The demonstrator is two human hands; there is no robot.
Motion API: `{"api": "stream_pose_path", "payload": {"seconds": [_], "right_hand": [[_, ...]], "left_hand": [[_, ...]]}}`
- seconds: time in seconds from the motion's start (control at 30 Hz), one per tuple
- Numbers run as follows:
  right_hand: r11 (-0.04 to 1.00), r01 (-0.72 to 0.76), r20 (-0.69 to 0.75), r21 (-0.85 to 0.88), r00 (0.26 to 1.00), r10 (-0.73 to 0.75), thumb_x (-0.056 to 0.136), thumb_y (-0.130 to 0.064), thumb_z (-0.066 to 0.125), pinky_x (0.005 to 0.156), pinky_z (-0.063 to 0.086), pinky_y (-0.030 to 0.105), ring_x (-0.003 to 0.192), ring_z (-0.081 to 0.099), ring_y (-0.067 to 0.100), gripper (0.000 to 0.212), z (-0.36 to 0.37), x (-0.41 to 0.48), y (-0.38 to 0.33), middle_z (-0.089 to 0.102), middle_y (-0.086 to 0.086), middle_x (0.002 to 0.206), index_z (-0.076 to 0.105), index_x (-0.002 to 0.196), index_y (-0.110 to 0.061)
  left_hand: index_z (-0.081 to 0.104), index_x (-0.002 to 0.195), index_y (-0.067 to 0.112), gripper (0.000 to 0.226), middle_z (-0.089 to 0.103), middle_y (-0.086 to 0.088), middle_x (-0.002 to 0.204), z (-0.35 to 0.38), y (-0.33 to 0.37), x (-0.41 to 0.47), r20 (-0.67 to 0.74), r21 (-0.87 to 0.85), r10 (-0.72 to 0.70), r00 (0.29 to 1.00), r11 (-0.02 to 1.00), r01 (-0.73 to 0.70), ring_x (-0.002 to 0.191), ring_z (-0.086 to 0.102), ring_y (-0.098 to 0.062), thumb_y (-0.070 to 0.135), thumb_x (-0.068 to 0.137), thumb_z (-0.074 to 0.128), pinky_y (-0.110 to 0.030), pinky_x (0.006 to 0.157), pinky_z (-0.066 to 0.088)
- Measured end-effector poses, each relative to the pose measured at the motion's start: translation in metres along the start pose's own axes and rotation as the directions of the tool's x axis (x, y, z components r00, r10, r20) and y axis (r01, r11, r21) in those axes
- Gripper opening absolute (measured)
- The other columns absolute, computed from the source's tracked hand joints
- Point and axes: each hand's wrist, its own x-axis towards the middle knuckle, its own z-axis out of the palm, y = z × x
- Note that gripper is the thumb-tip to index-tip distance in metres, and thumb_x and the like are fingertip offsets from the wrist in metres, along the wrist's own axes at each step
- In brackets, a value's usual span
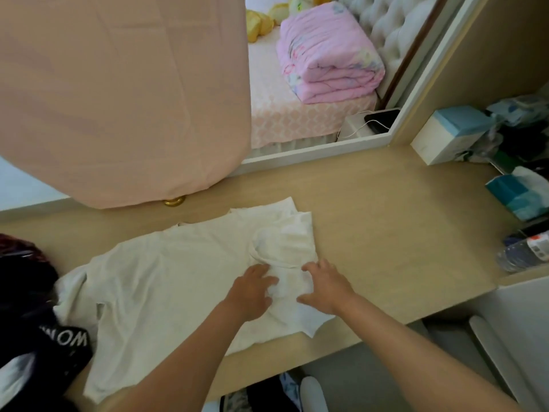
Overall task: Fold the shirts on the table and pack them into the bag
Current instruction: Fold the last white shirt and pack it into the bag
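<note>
"White shirt (178,278), spread flat on the table (386,221). Both hands are on it, at its right-hand end."

"Which part is under them?"

"The neck end. The left grip (252,289) lies palm down with its fingers spread and relaxed on the cloth, holding nothing. The right grip (325,288) sits just beside it with its fingers bent onto the cloth. I cannot tell from here whether it pinches a fold or only rests. The fabric between the two is puckered."

"And the rest of the shirt?"

"The body runs off to the left of the left grip, smooth, as far as the table's near edge. Just beyond the fingertips the collar opens, and a sleeve lies doubled over past it."

"Anything else on that table?"

"Well left of the left grip, a dark heap of clothes (26,307) with white lettering touches the shirt's far end. Well right of the right grip, a plastic bottle (525,254) lies on its side. Past it are a teal tissue pack (514,194) and a white and blue box (445,135)."

"And farther out?"

"Beyond and left of the grips hangs a pink cloth (118,99). Straight beyond is a bed (285,120) with a folded pink quilt (326,55) on it."
</note>
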Motion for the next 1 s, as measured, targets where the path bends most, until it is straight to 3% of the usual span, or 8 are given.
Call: {"api": "stream_pose_path", "payload": {"seconds": [0.13, 0.27, 0.33, 0.43, 0.53, 0.7, 0.9, 1.0], "right_hand": [[0.992, -0.114, -0.06, 0.056, 0.991, 0.117, 0.094, -0.041, 0.056, 0.084, 0.052, 0.035, 0.107, 0.061, 0.025, 0.04, 0.011, -0.004, -0.014, 0.061, 0.003, 0.124, 0.049, 0.128, -0.021], [0.886, -0.033, -0.038, 0.463, 0.998, 0.057, 0.088, -0.032, 0.066, 0.063, 0.055, 0.027, 0.098, 0.063, 0.015, 0.026, -0.001, -0.014, -0.054, 0.06, -0.011, 0.106, 0.061, 0.112, -0.026], [0.776, 0.087, 0.009, 0.625, 0.993, -0.118, 0.085, -0.023, 0.072, 0.081, 0.056, 0.028, 0.104, 0.063, 0.01, 0.021, -0.007, -0.018, -0.082, 0.067, -0.013, 0.107, 0.068, 0.105, -0.029], [0.566, 0.071, 0.168, 0.821, 0.918, -0.358, 0.086, -0.003, 0.062, 0.088, 0.055, 0.028, 0.11, 0.066, 0.011, 0.044, -0.017, -0.023, -0.123, 0.07, -0.012, 0.115, 0.068, 0.115, -0.037], [0.471, -0.013, 0.175, 0.882, 0.937, -0.303, 0.092, -0.008, 0.057, 0.086, 0.054, 0.032, 0.107, 0.069, 0.018, 0.034, -0.014, -0.012, -0.142, 0.071, -0.007, 0.117, 0.069, 0.117, -0.027], [0.946, 0.215, -0.067, 0.242, 0.977, -0.205, 0.092, -0.013, 0.055, 0.105, 0.041, 0.029, 0.126, 0.051, 0.02, 0.042, 0.019, 0.01, -0.112, 0.055, -0.001, 0.136, 0.058, 0.132, -0.023], [0.899, 0.213, -0.19, -0.383, 0.934, -0.302, 0.087, -0.009, 0.049, 0.088, 0.04, 0.033, 0.111, 0.05, 0.023, 0.056, 0.04, 0.032, -0.089, 0.046, 0.003, 0.128, 0.041, 0.14, -0.026], [0.825, 0.25, -0.204, -0.508, 0.895, -0.397, 0.088, -0.003, 0.049, 0.086, 0.04, 0.036, 0.106, 0.055, 0.025, 0.055, 0.038, 0.042, -0.085, 0.051, 0.004, 0.125, 0.041, 0.139, -0.021]], "left_hand": [[0.05, 0.128, 0.02, 0.043, 0.043, -0.005, 0.13, 0.005, 0.016, -0.02, -0.288, -0.261, -0.258, 0.922, 0.948, 0.184, 0.12, 0.045, -0.025, 0.041, 0.091, 0.057, -0.038, 0.09, 0.048], [0.05, 0.114, 0.021, 0.049, 0.063, 0.0, 0.106, -0.025, 0.032, -0.041, 0.068, -0.692, -0.442, 0.894, 0.625, 0.362, 0.089, 0.066, -0.021, 0.064, 0.091, 0.047, -0.035, 0.077, 0.051], [0.051, 0.115, 0.025, 0.046, 0.064, 0.001, 0.105, -0.047, 0.031, -0.056, 0.152, -0.822, -0.401, 0.903, 0.456, 0.341, 0.088, 0.068, -0.021, 0.064, 0.09, 0.048, -0.035, 0.074, 0.055], [0.055, 0.114, 0.028, 0.036, 0.068, 0.001, 0.108, -0.071, 0.003, -0.082, 0.142, -0.915, -0.335, 0.932, 0.314, 0.253, 0.094, 0.069, -0.018, 0.047, 0.087, 0.068, -0.037, 0.078, 0.059], [0.055, 0.122, 0.02, 0.038, 0.067, -0.006, 0.111, -0.076, -0.05, -0.097, 0.165, -0.926, -0.431, 0.887, 0.241, 0.289, 0.096, 0.068, -0.023, 0.012, 0.087, 0.069, -0.036, 0.073, 0.059], [0.052, 0.126, 0.011, 0.035, 0.06, -0.016, 0.119, -0.06, -0.12, -0.11, -0.092, -0.762, -0.78, 0.619, 0.456, 0.46, 0.099, 0.058, -0.031, 0.006, 0.091, 0.05, -0.033, 0.075, 0.047], [0.048, 0.133, 0.01, 0.043, 0.058, -0.011, 0.122, -0.027, -0.142, -0.116, -0.049, -0.746, -0.773, 0.632, 0.45, 0.492, 0.107, 0.057, -0.03, 0.015, 0.091, 0.06, -0.032, 0.084, 0.046], [0.049, 0.119, 0.014, 0.027, 0.061, -0.014, 0.103, -0.047, -0.145, -0.112, -0.192, -0.868, -0.85, 0.49, 0.38, 0.32, 0.085, 0.058, -0.029, 0.006, 0.094, 0.042, -0.038, 0.075, 0.051]]}}
